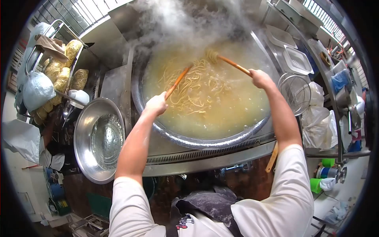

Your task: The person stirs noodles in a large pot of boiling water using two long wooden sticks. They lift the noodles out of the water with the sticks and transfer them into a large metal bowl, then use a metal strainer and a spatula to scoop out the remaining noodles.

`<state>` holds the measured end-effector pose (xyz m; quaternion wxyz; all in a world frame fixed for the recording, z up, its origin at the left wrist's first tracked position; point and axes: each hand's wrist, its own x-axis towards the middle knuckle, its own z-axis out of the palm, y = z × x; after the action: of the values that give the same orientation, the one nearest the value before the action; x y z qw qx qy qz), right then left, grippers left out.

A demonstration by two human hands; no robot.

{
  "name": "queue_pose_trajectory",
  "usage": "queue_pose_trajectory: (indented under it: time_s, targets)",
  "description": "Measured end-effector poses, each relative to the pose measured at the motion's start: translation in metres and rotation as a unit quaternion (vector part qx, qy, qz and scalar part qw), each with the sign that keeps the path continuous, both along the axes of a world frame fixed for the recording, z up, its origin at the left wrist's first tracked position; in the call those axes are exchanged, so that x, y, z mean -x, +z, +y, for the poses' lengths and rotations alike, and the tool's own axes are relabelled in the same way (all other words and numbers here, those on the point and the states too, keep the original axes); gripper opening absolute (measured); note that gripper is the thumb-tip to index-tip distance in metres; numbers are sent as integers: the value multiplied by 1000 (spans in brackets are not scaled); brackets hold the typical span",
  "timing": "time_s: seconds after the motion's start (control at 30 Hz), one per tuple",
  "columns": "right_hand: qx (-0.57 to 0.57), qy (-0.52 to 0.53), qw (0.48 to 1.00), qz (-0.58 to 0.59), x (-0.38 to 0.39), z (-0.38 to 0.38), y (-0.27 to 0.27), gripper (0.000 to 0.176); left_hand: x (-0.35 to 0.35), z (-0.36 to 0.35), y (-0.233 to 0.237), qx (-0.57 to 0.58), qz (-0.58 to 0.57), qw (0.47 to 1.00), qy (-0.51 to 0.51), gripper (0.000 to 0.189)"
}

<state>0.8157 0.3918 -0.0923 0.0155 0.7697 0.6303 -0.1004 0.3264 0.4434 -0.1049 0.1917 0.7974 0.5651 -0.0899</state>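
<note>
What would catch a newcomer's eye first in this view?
Probably the huge steaming pan at centre, with noodles in cloudy liquid. Next, over it, the left hand and right hand, each gripping a wooden stick. Then the shiny metal basin left of the pan.

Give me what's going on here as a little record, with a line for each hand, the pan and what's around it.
Left hand: grips a wooden stick
Right hand: grips a second wooden stick
Pan: large, round, holding cloudy yellowish liquid
In the liquid: long noodles
Air: steam veils the pan's far side
Left of pan: metal basin
Right of pan: wire strainers, white plastic bags
</note>
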Motion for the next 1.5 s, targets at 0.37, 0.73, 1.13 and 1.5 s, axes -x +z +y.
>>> queue_pose_trajectory:
  time_s: [0.37, 0.73, 1.13, 1.5]
  targets:
    - [48, -53, 985, 155, 13, -156, 36, 39, 185, -244, 117, 220, -243, 895, 302, 74]
    - [-15, 7, 963, 269, 48, -107, -13, 44, 83, -150, 17, 117, -157, 975, 103, 72]
    - [90, -158, 976, -119, -29, -326, 213, 44, 56, -102, 125, 83, 177, 970, -143, 62]
    - [36, -80, 996, 13, -14, -95, -61, 25, -125, -51, -3, 47, -1, 994, -96, 28]
